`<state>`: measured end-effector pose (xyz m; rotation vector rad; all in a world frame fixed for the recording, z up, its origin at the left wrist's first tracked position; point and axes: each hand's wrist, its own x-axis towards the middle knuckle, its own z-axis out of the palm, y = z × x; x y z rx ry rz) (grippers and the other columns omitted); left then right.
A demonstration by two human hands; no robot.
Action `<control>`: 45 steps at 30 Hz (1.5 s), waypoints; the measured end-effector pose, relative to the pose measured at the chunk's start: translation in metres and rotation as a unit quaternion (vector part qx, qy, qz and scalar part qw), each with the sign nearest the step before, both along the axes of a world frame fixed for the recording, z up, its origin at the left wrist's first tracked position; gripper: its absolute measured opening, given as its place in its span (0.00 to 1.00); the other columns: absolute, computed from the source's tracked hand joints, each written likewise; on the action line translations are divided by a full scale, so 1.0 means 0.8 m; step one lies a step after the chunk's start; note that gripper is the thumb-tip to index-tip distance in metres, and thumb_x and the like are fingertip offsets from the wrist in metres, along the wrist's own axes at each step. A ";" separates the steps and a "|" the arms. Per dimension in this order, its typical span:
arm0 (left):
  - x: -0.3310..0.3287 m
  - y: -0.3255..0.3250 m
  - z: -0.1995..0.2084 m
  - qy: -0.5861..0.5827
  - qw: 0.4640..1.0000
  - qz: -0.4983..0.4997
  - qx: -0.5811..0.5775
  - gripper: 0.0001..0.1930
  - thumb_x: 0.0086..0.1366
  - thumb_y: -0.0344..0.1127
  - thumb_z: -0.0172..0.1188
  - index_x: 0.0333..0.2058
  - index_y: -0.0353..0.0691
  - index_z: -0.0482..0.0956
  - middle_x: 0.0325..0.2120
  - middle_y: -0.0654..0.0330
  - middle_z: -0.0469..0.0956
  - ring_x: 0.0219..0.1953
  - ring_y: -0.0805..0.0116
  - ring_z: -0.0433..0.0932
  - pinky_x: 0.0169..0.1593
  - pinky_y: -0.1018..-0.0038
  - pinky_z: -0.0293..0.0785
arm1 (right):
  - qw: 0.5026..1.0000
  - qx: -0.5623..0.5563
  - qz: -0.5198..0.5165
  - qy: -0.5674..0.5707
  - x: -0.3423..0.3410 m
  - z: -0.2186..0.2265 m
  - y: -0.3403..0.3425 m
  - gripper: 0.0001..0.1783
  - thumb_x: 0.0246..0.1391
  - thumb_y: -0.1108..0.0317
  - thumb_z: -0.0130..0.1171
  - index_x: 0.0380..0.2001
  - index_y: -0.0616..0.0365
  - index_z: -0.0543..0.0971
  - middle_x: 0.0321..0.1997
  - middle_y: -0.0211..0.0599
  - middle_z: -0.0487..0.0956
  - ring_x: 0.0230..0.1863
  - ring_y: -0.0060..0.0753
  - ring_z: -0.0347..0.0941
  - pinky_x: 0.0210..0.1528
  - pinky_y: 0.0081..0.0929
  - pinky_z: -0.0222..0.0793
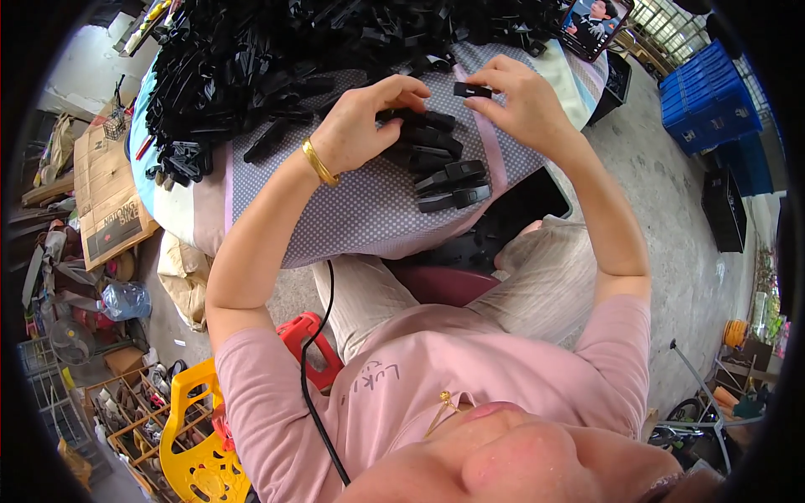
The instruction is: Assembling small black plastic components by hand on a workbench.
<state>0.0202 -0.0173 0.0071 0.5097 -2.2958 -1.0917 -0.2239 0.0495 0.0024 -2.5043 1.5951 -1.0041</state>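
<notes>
Between the thumb and fingers of my right hand (524,105) is a small black plastic piece (471,90), held just above the table. My left hand (360,121), with a gold bangle at its wrist, curls its thumb and fingers around a dark plastic clip-like part (401,112). This part lies against other black parts, and its far end is hard to tell from them. Below the hands, a short row of black clip-like pieces (453,186) lies on the dotted cloth. A large heap of similar black parts (251,50) covers the far side of the table.
A patterned cloth covers the round table (335,226). At its far right edge stands a phone (594,27) with a lit screen. Blue crates (708,101) are on the floor to the right. A cardboard sheet (105,189) and a yellow plastic chair (197,444) are at the left.
</notes>
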 end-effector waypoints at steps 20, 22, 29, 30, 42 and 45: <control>0.005 -0.008 -0.011 -0.069 0.970 0.098 -0.211 0.11 0.46 0.28 0.67 0.31 0.37 0.83 0.25 0.58 0.77 0.31 0.62 0.74 0.37 0.72 0.71 | 0.994 -0.003 0.058 -0.093 0.028 -0.008 0.010 0.14 0.39 0.69 0.68 0.32 0.59 0.82 0.26 0.36 0.73 0.29 0.37 0.70 0.31 0.27 0.65; 0.005 -0.007 -0.010 -0.067 0.971 0.099 -0.207 0.11 0.46 0.28 0.67 0.32 0.37 0.83 0.25 0.58 0.76 0.31 0.62 0.73 0.37 0.72 0.71 | 0.995 0.009 0.053 -0.084 0.025 -0.010 0.012 0.14 0.39 0.69 0.68 0.33 0.60 0.81 0.26 0.37 0.73 0.27 0.37 0.70 0.29 0.27 0.65; 0.003 -0.007 -0.009 -0.075 0.970 0.101 -0.209 0.09 0.46 0.31 0.68 0.29 0.38 0.83 0.25 0.59 0.78 0.33 0.60 0.74 0.39 0.70 0.72 | 0.999 -0.042 0.029 -0.004 0.025 0.003 0.017 0.13 0.41 0.69 0.67 0.32 0.62 0.80 0.27 0.38 0.74 0.31 0.40 0.71 0.33 0.30 0.67; 0.003 -0.006 -0.009 -0.074 0.970 0.103 -0.208 0.09 0.46 0.32 0.68 0.29 0.38 0.83 0.25 0.59 0.78 0.33 0.60 0.74 0.39 0.70 0.72 | 0.999 -0.025 0.033 0.006 0.024 0.005 0.016 0.13 0.41 0.68 0.67 0.32 0.62 0.80 0.27 0.38 0.74 0.32 0.40 0.71 0.34 0.30 0.67; -0.006 -0.002 -0.013 -0.062 0.972 0.101 -0.204 0.08 0.46 0.30 0.68 0.28 0.39 0.83 0.24 0.60 0.77 0.32 0.61 0.74 0.38 0.70 0.72 | 0.994 -0.037 0.089 -0.045 0.042 -0.011 0.001 0.12 0.39 0.72 0.66 0.31 0.62 0.80 0.27 0.40 0.74 0.31 0.42 0.72 0.33 0.32 0.68; -0.007 -0.001 -0.013 -0.048 0.972 0.098 -0.207 0.08 0.46 0.30 0.67 0.28 0.40 0.83 0.24 0.60 0.77 0.32 0.61 0.73 0.38 0.70 0.72 | 0.994 -0.033 0.084 -0.059 0.042 -0.011 0.003 0.12 0.39 0.72 0.66 0.32 0.62 0.80 0.27 0.40 0.74 0.31 0.41 0.72 0.33 0.32 0.68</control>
